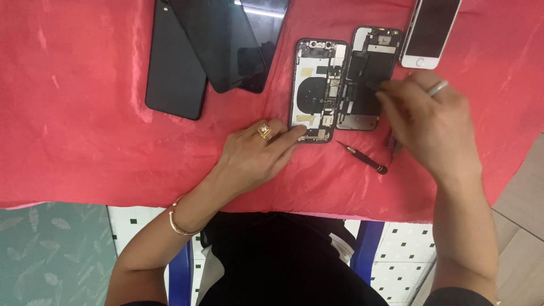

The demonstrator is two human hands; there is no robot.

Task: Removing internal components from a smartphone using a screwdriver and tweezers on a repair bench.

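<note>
— Nearest to us are our own forearms, a thin bangle (pixel 180 225) on the left wrist, reaching out over the red cloth (pixel 73 124) that covers the surface.

— And the hands themselves?

— Our left hand (pixel 258 154) lies flat with fingers loosely spread, its fingertip pressed on the lower corner of the opened phone body (pixel 317 90), pinning it down. Our right hand (pixel 430 122) is pinched narrow around a thin dark tool whose tip touches the detached inner plate (pixel 365 79), just beside the phone body. We cannot tell exactly what kind of tool it is; motion blurs that hand.

— What lies about them?

— A small screwdriver (pixel 362 157) rests on the cloth between the two hands, closer to the right one. Beyond the right hand's knuckles lies a white phone (pixel 429 31). Well beyond the left hand, dark phones and a screen panel (pixel 215 45) are stacked, overlapping.

— What worries us?

— We judge the cloth slippery and wrinkled: if the left fingertip eases off, the phone body could slide. The tool tip, moving fast, could skid across the plate and scratch parts or tear a thin cable. Any tiny screws could vanish into the folds, and the loose screwdriver could be knocked by our right wrist.
</note>
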